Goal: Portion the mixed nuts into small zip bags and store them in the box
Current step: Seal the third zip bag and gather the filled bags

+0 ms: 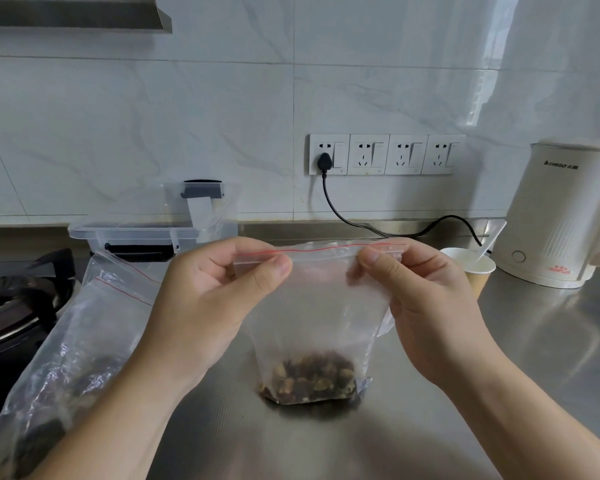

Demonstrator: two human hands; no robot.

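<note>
Both hands are pinching the top edge of a small clear plastic zip bag with a red seal line (312, 306): the left hand (219, 303) is gripping the left end of the strip between thumb and fingers, and the right hand (426, 306) is gripping the right end the same way. This bag is hanging upright between them, its bottom resting on the brushed steel countertop (465, 393), with a small dark heap of mixed nuts (312, 379) sitting in its base. Just to the left, a larger crumpled clear zip bag holding more dark nuts (66, 358) is lying on the counter beside a black gas hob (11, 306). Behind the hands, a clear plastic storage box with grey latches (146, 233) is standing against the white marble-patterned wall. To the right, a paper cup with a white plastic spoon (471, 268) is sitting near a cream electric kettle (561, 216).
</note>
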